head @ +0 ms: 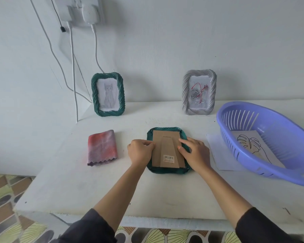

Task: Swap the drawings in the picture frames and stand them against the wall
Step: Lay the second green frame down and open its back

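Hands on the face-down green frame (167,171), centre of the picture.
Our left hand (140,151) pinches the left edge of the backing board (165,142) with curled thumb and forefinger; our right hand (194,153) lies with nearly straight fingers pressing the right edge. We should hold the frame flat and free each side evenly, so the board lifts without bending.

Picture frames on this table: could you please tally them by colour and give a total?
green frames: 2, one standing, one face down
grey frame: 1
total: 3
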`<state>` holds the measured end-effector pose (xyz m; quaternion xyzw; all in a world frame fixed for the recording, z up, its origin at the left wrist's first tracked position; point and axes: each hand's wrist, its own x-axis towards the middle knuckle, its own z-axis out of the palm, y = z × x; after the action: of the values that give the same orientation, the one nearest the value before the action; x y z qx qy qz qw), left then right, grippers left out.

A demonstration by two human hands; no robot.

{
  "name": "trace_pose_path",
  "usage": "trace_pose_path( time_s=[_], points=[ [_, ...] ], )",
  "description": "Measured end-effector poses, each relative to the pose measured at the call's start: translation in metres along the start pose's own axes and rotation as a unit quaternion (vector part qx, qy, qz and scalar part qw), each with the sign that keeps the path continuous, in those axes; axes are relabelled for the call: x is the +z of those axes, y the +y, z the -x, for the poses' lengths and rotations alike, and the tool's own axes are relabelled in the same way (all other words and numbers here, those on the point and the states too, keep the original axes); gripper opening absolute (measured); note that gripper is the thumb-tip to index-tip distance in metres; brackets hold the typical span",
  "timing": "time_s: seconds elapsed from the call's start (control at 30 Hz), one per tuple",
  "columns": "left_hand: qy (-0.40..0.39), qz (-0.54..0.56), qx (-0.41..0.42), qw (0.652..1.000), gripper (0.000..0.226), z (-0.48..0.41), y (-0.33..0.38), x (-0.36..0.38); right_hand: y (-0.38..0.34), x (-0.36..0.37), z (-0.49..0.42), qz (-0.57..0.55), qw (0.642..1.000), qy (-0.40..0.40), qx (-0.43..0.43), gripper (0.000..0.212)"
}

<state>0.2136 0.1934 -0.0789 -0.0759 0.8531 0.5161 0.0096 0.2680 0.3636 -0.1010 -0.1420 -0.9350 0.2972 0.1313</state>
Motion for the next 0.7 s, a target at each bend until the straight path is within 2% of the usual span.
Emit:
trace_pose_path(
  time_s=[0.3,0.57,0.7],
  points=[
    [-0.025,0.049,0.027,0.998,0.014,0.008,0.015,-0.005,-0.001,-0.001,0.0,0.006,1.0,-0.012,0.003,0.036],
    [-0.089,0.089,0.011,0.992,0.03,0.005,0.017,-0.004,-0.001,-0.001,0.0,-0.005,1.0,-0.013,0.006,0.039],
    [-0.071,0.132,-0.007,0.989,0.031,-0.004,0.018,-0.016,-0.002,-0.002,0.001,-0.035,0.999,-0.011,0.025,0.04]
  ],
)
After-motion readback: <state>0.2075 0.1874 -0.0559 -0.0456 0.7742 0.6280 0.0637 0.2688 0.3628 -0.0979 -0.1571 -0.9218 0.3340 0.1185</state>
